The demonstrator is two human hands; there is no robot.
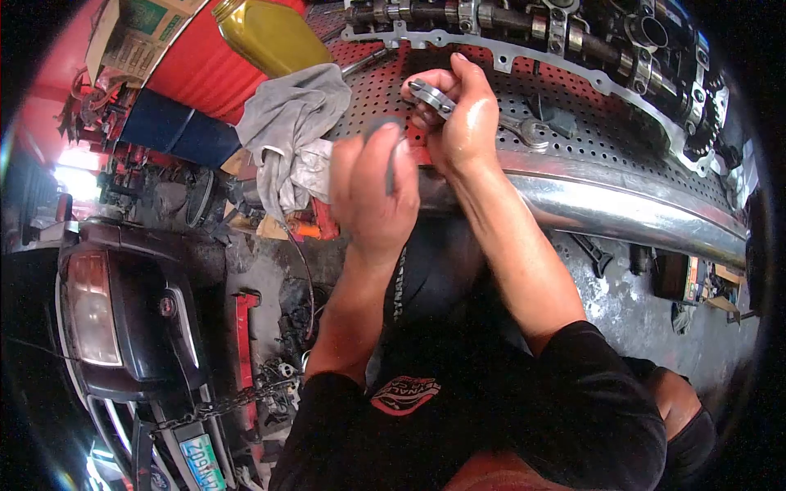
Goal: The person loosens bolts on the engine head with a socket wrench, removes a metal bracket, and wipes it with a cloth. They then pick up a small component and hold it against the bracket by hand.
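Observation:
My left hand [372, 184] is raised near the bench edge, blurred by motion, its fingers closed round something dark grey that I cannot make out. To its right, my right hand [471, 110] is palm up over the perforated bench top [381, 94], with curled fingers holding a small metal bracket-like part [431, 97]. Just beyond that wrist lies a wrench [534, 133]. An engine cylinder head with camshafts [602, 49] spans the back of the bench. Grey rags [299, 110] hang over the edge left of my left hand.
A yellow-green jug [274, 37] stands beside cardboard boxes [147, 24] at the upper left. A polished metal tube [606, 200] runs along the bench's front. On the left is a dark car [135, 319]; another person's arm [675, 403] shows at the lower right.

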